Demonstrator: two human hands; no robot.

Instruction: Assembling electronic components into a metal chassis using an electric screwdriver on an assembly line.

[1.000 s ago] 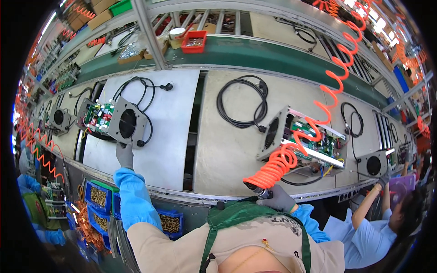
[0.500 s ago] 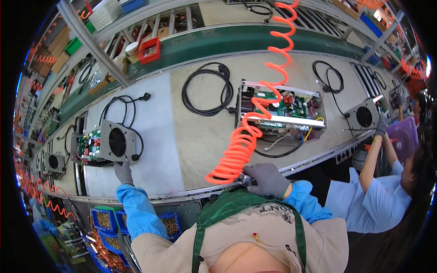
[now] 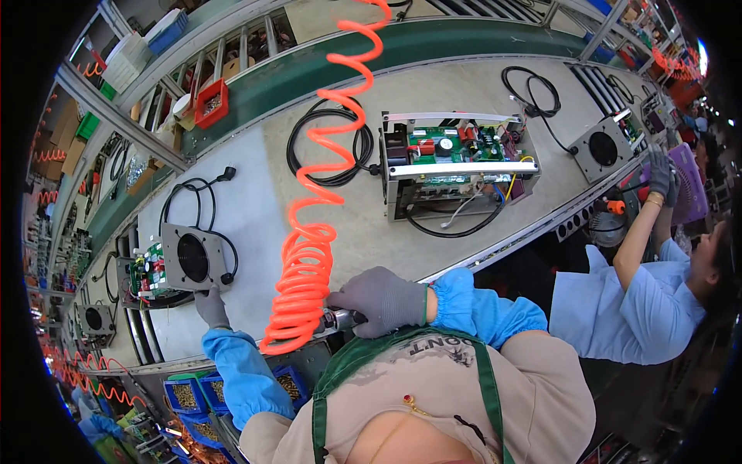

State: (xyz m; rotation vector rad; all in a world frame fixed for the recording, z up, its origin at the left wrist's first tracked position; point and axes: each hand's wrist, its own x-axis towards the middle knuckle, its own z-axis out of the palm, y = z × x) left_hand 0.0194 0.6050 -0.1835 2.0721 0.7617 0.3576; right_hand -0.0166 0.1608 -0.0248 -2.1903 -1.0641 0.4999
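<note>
My left hand [image 3: 210, 307], in a grey glove, has its fingers closed at the lower edge of a grey fan panel [image 3: 177, 246]. This panel forms the end of an uncased electrical unit with a green circuit board [image 3: 147, 271]. Part of the grip is hidden by the panel. My right hand [image 3: 380, 303], also gloved, is wrapped round a metal-bodied air screwdriver [image 3: 338, 319] just in front of my chest. The tool's far end is covered by the orange coiled air hose [image 3: 297, 290], which hangs from above. A black power cord [image 3: 202, 185] lies behind the fan panel.
A second uncased unit [image 3: 452, 168] with metal rails stands to the right, beside a coiled black cord [image 3: 292, 147]. Another fan unit [image 3: 601, 147] sits farther right near a co-worker's gloved hands [image 3: 662, 172]. Blue bins [image 3: 184, 396] of screws are below the bench; a red bin [image 3: 199, 116] stands behind.
My right hand has moved left with the air screwdriver, and the orange hose has swung left with it. My left hand stays at the fan panel. The whole view has shifted.
</note>
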